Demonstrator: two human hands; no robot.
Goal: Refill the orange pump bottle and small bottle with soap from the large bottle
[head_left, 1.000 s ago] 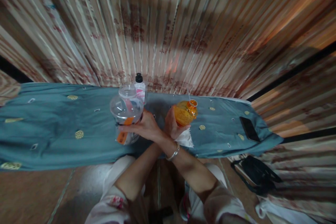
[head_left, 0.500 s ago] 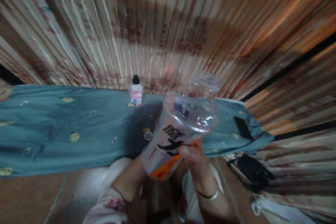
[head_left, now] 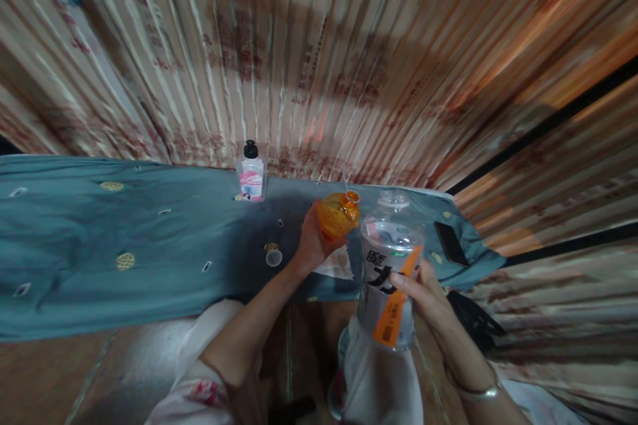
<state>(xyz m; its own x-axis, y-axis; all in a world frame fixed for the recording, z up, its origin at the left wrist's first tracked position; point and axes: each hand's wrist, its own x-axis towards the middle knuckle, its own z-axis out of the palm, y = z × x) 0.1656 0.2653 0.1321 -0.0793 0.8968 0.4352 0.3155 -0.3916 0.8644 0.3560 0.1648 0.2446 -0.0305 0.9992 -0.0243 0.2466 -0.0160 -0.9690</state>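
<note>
A squeeze bottle [head_left: 252, 179] with a black cap stands toward the back of the cloth-covered table [head_left: 64, 246], near the hanging curtain [head_left: 299, 66]. In front of it and a little to the right lies a small round cap [head_left: 274, 257], near the person's left forearm. A white cloth [head_left: 337, 264] lies below the orange bottle [head_left: 336, 218], partly hidden by the left hand. On the far right a dark phone [head_left: 451, 243] rests on the table, beyond the clear bottle [head_left: 393, 279]; a black bag [head_left: 473, 319] sits lower down, partly behind the right forearm.

The curtain hangs along the table's back edge. The table's front edge runs just ahead of the person's knees, and the lower part of the clear bottle shows in front of that edge. The tablecloth stretches well off to the left; a narrow gap separates the two bottles.

The left hand [head_left: 314, 239] reaches forward and grasps the orange bottle from its left side, the neck leaning right; whether its base touches the table cannot be told. The right hand [head_left: 427, 292] grips the clear bottle from the right, thumb across its label, holding it nearly upright. A bracelet [head_left: 487, 394] circles the right wrist.
</note>
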